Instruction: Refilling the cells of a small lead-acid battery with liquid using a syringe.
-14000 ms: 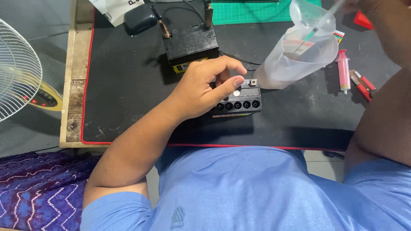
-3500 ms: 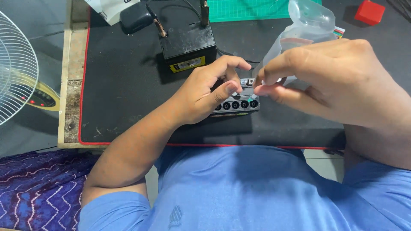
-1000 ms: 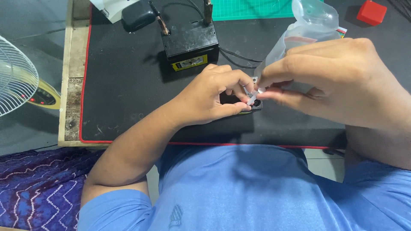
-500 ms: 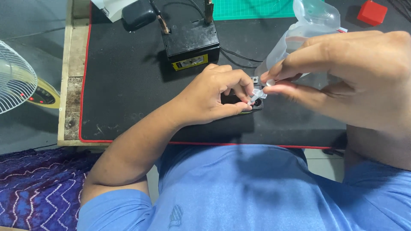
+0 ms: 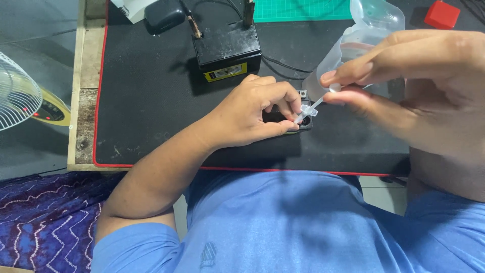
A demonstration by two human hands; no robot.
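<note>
The left hand (image 5: 252, 114) lies curled on the black mat (image 5: 146, 96) that covers the counter, its fingers bent over a small black device (image 5: 295, 119) and gripping it; most of the device is hidden under the fingers, with only its right end showing. The right hand (image 5: 419, 91) hovers just right of the device, thumb and forefinger pinched shut on the upper end of a small clear plastic dropper (image 5: 310, 108), which slants down and to the left so that its lower tip meets the device beside the left thumb.

Behind the device, farther from the person, stands a black box-shaped battery (image 5: 226, 48) with a yellow label strip on its near face and two clips on its top posts. A clear plastic bag (image 5: 361, 35) lies behind and to the right of the device, partly covered by the right hand. A red cube (image 5: 442, 14) sits beyond the bag, and a green cutting mat (image 5: 298, 9) lies beyond the battery. Far to the left of the device, off the counter, a white fan grille (image 5: 17, 91) shows.
</note>
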